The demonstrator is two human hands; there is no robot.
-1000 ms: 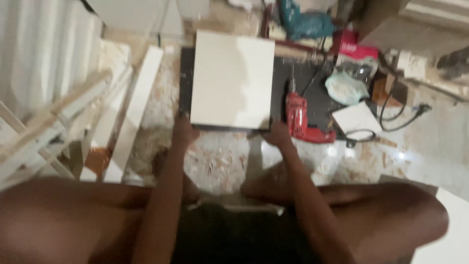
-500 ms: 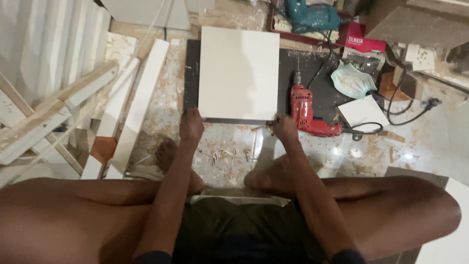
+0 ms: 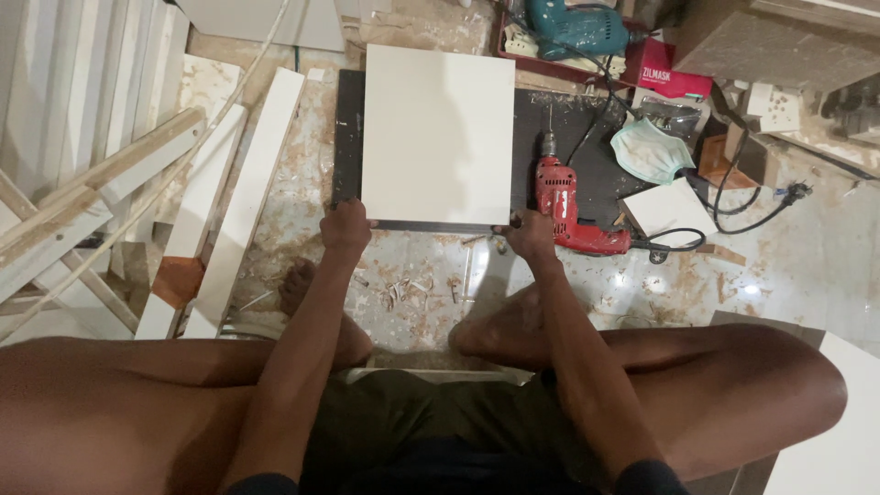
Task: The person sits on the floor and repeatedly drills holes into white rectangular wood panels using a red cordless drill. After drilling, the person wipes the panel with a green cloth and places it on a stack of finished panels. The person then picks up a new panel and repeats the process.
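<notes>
A: Since the last look, the hands have settled, and the white board [image 3: 438, 136] sits squarer on the dark mat [image 3: 587, 147] than it did a second ago.

B: Yes, left hand [image 3: 346, 225] clamped on the near left corner, right hand [image 3: 530, 233] pinching the near right corner. Both are grasping that board by its front edge.

A: Why the corners?

B: My read: holding both ends lets the person line the edge up flat against the mat and stops it twisting.

A: And the board itself?

B: Flat on the floor, stretching straight away from both hands, with the person sitting cross-legged behind it.

A: What's close by?

B: A red drill [image 3: 566, 203] lies just beyond the right hand, touching distance, cord [image 3: 674, 244] trailing further right. A face mask [image 3: 649, 152] is further out past the drill. Off the left hand, long white planks [image 3: 240, 206] lean aside, likely parked out of the way. Wood shavings [image 3: 412, 291] litter the floor just below both hands.
</notes>
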